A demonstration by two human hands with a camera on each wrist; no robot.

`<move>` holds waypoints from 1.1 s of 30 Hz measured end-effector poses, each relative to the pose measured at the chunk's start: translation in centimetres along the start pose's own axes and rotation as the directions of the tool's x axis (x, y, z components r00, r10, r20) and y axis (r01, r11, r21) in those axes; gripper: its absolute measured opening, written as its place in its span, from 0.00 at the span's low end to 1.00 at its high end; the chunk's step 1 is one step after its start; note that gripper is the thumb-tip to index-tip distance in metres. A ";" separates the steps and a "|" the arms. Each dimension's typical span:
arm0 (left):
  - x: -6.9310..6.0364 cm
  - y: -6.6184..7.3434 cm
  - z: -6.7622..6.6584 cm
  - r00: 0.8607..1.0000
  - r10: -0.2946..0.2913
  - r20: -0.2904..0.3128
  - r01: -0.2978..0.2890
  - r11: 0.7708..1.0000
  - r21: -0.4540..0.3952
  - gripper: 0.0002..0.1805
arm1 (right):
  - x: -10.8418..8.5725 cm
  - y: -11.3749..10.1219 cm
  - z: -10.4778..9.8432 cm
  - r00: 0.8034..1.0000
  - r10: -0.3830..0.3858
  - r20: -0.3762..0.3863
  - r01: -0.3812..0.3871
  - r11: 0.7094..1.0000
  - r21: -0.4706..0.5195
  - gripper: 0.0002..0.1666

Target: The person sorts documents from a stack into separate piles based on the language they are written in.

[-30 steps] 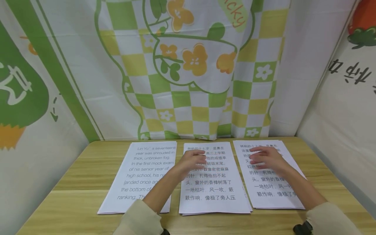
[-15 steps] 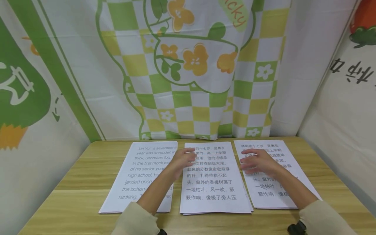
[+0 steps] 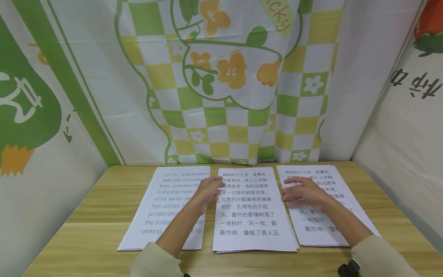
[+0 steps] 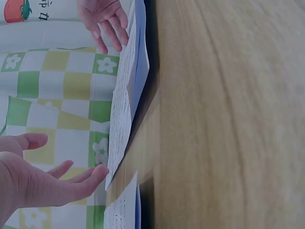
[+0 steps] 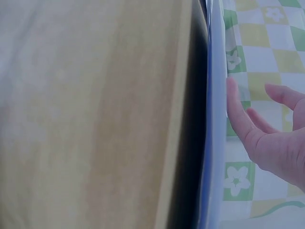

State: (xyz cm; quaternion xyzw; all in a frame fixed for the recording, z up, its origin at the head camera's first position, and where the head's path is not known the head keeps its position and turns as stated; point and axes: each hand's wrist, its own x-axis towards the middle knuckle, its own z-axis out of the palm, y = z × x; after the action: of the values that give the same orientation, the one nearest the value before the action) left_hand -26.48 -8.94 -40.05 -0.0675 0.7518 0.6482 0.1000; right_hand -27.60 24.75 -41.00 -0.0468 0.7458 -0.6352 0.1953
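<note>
Three stacks of printed paper lie in a row on the wooden table. My left hand (image 3: 205, 194) hovers over the gap between the left stack (image 3: 138, 231), printed in English, and the middle stack (image 3: 249, 242), printed in Chinese. Its fingers are relaxed and hold nothing, as the left wrist view shows of the hand (image 4: 52, 179). Above the right stack (image 3: 311, 238), also in Chinese, my right hand (image 3: 306, 192) hangs with fingers loosely bent and nothing in them. In the right wrist view the right hand (image 5: 271, 133) is beside the sheets' edge (image 5: 217, 119).
The wooden table (image 3: 86, 215) reaches back to a checked green and yellow curtain (image 3: 228, 127). Printed white cloth walls (image 3: 398, 146) stand at both sides. The sheets of the middle and right stacks are slightly uneven at their edges.
Both hands have moved left, the left one from over the middle stack to its left edge, the right one to the right stack's left part. The stacks lie as before.
</note>
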 end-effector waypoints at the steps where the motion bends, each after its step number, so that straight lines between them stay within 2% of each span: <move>1: 0.0 0.0 -0.1 1.000 -0.003 -0.004 0.003 1.000 -0.006 0.31 | 0.0 0.0 0.0 1.000 0.001 0.002 -0.001 1.000 0.003 0.37; 9: 0.4 -0.2 -0.4 1.000 -0.015 0.004 0.015 1.000 -0.017 0.31 | 0.2 -0.2 -0.2 1.000 0.012 0.013 -0.013 0.999 0.032 0.37; 17: 0.3 -0.3 -0.9 0.999 -0.033 -0.028 0.033 0.999 -0.018 0.30 | 0.4 -0.3 -0.1 1.000 0.021 0.004 -0.021 0.999 0.024 0.37; 33: 0.1 -0.5 -1.3 0.998 -0.056 0.008 0.057 0.997 -0.043 0.29 | 0.0 -0.1 0.2 1.000 0.025 0.000 -0.025 0.999 0.021 0.37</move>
State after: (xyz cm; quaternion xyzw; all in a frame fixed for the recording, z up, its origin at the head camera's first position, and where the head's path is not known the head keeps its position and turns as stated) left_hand -26.51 -10.27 -40.34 -0.0886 0.7352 0.6613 0.1195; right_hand -27.60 24.57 -40.90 -0.0354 0.7397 -0.6404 0.2037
